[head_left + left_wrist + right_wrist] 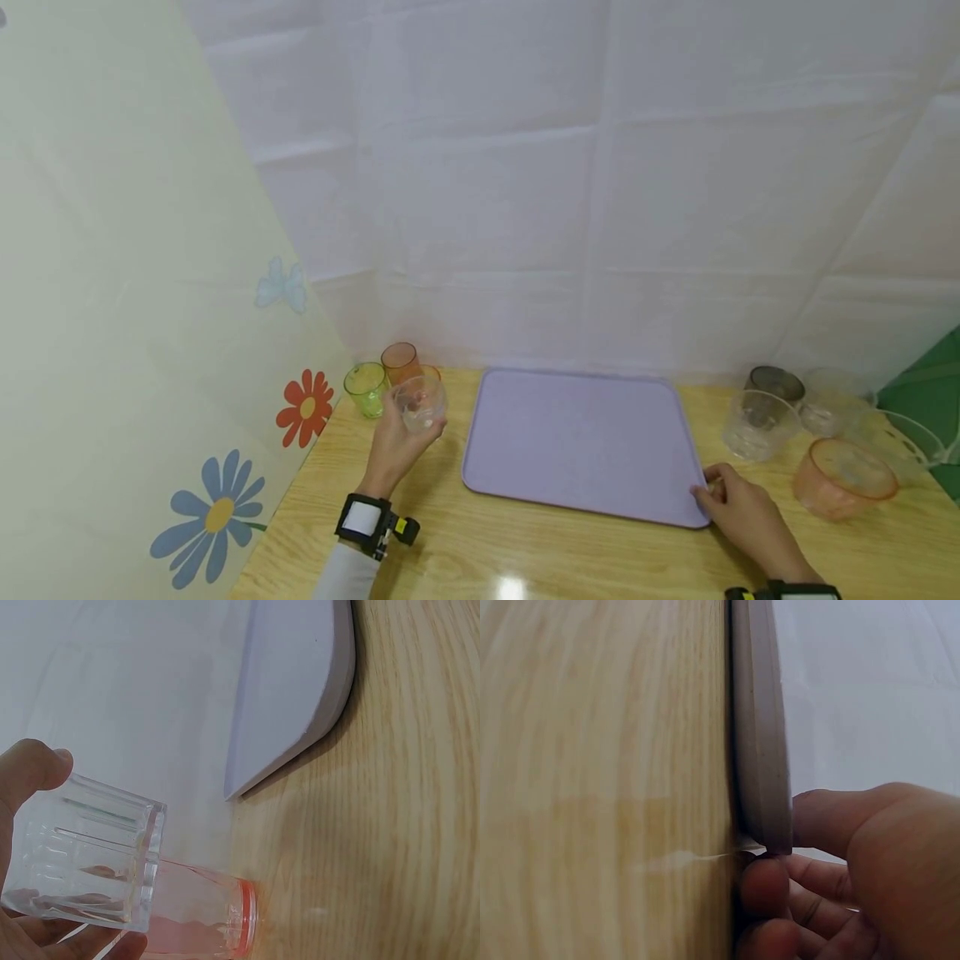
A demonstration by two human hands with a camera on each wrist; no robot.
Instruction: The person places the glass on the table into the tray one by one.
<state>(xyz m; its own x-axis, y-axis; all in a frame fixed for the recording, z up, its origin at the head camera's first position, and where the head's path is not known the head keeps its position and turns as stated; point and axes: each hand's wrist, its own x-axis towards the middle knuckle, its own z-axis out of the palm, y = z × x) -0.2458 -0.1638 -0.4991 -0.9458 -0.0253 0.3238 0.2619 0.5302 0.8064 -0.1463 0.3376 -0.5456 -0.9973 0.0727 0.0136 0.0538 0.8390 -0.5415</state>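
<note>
Two hands of yours are occupied, well apart, one toward each end of the purple tray. Your left hand grips a transparent glass round its side; the left wrist view puts it upright or close to it, its base raised off the table. Your right hand pinches the tray's near right corner, thumb at the upper side of the rim, fingers curled at the lower; whether that corner is lifted at all, you cannot tell from here.

What counts is how the tray lies: to the right of your left hand and the held glass, its long axis running across you from side to side. Your right hand is the nearer one, touching it; your left stands just off its left short edge, apart from it.

Close by the held glass you have a green glass, a brownish-orange glass and a partly hidden orange piece. Beyond your right hand stand an orange bowl, a see-through tumbler, a dark glass and more colourless ware. A creased white sheet backs it all.
</note>
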